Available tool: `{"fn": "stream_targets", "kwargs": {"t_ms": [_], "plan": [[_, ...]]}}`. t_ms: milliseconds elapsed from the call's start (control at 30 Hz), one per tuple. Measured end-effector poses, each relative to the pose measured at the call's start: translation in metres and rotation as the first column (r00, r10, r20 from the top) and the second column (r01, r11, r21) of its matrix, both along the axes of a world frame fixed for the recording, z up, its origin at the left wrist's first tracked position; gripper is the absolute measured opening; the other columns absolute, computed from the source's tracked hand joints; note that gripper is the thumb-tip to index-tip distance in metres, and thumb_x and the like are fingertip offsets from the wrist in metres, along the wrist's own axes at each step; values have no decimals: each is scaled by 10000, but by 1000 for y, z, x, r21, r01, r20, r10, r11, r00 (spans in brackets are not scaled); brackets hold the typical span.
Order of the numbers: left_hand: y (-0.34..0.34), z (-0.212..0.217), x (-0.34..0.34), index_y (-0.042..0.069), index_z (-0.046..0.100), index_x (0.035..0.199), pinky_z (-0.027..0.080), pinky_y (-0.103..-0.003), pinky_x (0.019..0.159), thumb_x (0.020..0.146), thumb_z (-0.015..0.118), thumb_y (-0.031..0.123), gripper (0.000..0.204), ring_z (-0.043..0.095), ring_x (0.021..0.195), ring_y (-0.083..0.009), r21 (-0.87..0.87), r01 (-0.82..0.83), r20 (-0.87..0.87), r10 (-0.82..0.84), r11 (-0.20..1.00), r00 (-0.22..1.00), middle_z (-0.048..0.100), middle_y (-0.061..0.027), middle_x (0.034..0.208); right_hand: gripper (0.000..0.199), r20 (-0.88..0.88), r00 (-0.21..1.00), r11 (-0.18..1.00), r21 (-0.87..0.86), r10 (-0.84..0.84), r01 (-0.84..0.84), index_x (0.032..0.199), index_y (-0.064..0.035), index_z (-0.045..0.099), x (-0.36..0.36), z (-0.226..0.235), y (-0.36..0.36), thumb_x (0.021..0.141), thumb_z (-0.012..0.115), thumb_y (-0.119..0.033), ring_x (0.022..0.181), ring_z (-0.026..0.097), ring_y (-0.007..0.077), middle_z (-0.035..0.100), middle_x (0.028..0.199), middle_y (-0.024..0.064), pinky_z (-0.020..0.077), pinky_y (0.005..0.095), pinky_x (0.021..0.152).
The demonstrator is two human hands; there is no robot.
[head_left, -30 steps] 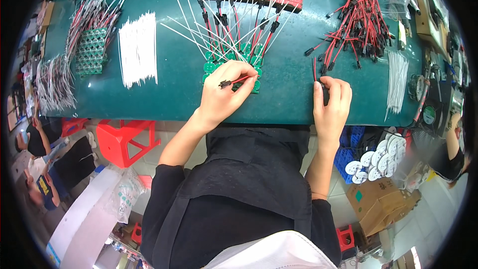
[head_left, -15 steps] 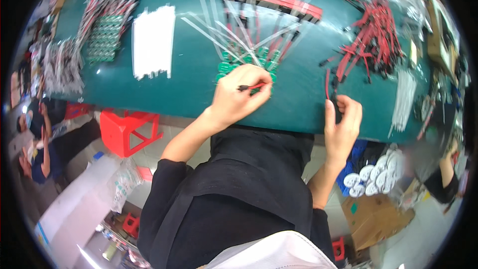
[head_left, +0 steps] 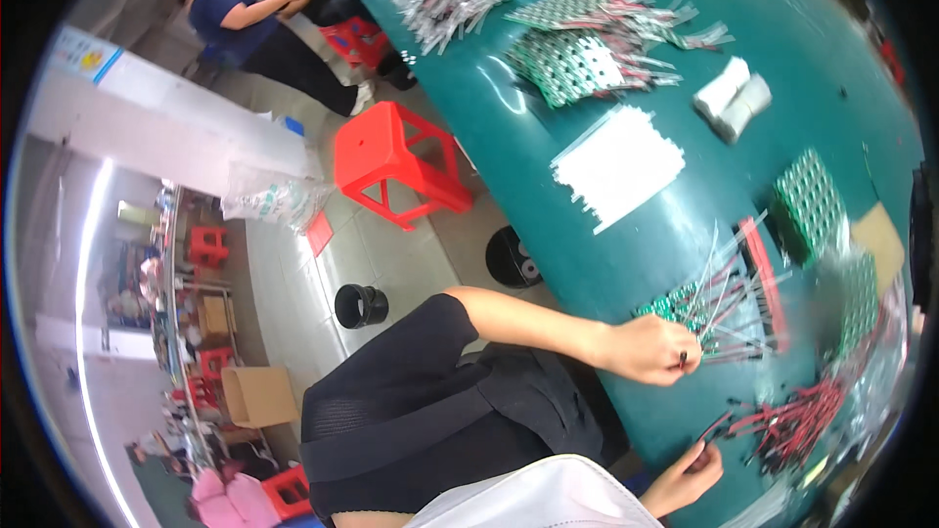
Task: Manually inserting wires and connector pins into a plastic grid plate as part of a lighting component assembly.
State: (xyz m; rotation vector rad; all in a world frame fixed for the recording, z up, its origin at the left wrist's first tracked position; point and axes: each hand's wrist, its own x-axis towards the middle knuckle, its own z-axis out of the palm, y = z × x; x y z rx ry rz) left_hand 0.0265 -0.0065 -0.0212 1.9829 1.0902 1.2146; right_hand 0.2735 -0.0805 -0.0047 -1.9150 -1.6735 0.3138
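The person's left hand (head_left: 653, 350) is over the green table (head_left: 597, 284), its fingers curled together and closed on a small black connector (head_left: 683, 359), which shows as a dark spot at the knuckles; whatever else that grip may hold is hidden by the hand itself; just beyond it lies a cluster of small green circuit boards (head_left: 670, 305), with thin white sticks (head_left: 722, 264) and red-and-black wires fanning out over them toward a red strip (head_left: 765, 279); the right hand (head_left: 687, 479), nearer the lower edge and well apart from the left, has thumb and fingers brought together on a dark lead (head_left: 720, 424), whose thin end sticks out past the fingertips (the part inside the fingers is too dark to make out); near that hand, toward the right, is a heap of red-and-black leads (head_left: 797, 420); farther up the table lie a flat white bundle of sticks (head_left: 618, 168), two white rolls (head_left: 734, 98) side by side and panels of green boards (head_left: 562, 64) with wires trailing from them; a stack of green panels (head_left: 810, 200) stands beyond the red strip; on the floor to the left are a red stool (head_left: 377, 152) and a black bin (head_left: 360, 305)
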Motion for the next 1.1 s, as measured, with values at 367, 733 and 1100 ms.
{"fn": "stream_targets", "kwargs": {"t_ms": [367,733,1100], "plan": [[2,-12,1,63,545,1078,519,-361,635,791,726,148,350,622,781,-241,139,-39,-175,64,990,982,572,-62,868,267,212,968,990,-68,138,-126,808,-33,587,-12,28,7,904,706,-252,701,559,318,560,771,133,468,430,626],[3,-7,16,53,500,1058,513,-360,511,737,751,89,409,605,703,-246,218,-144,-217,192,965,957,458,-87,907,200,85,993,994,-69,85,-79,967,24,597,8,-18,22,968,618,-175,695,537,232,574,823,123,463,335,631],[-16,19,10,26,671,922,550,-313,609,837,675,91,108,639,737,-208,529,243,-103,-223,813,969,608,-56,892,160,-423,864,940,-77,272,-333,806,22,536,-58,52,-17,924,553,-85,675,501,248,512,746,101,405,324,624]]}}
